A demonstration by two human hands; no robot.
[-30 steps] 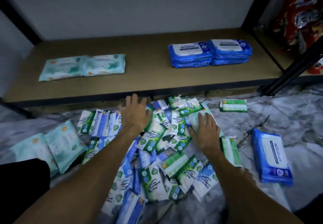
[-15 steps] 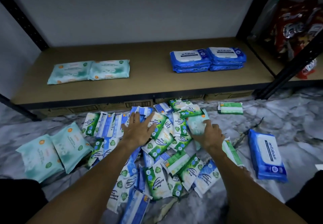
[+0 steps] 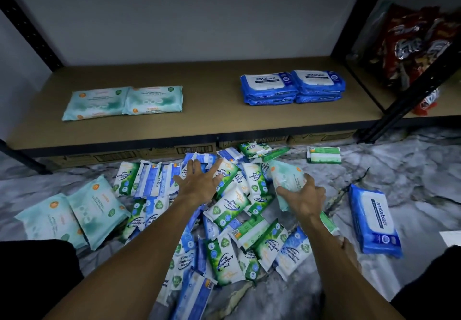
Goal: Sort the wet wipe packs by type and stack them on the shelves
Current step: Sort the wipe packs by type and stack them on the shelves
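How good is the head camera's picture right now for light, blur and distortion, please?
Head view: dim, bluish light; wide-angle distortion bows the shelf and splays its uprights; the pale green pack in the right hand looks soft; the antabax packs on the shelf read sharply; glare glints on the red snack bags.

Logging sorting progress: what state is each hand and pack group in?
Left hand: open, fingers spread over the pile.
Right hand: grips a teal pack, tilted.
Pile: jumbled, unsorted.
Shelf teal packs: two flat, side by side.
Shelf blue packs: two stacks of two.
Floor teal packs: two, side by side, unshelved.
Floor blue pack: flat, alone.
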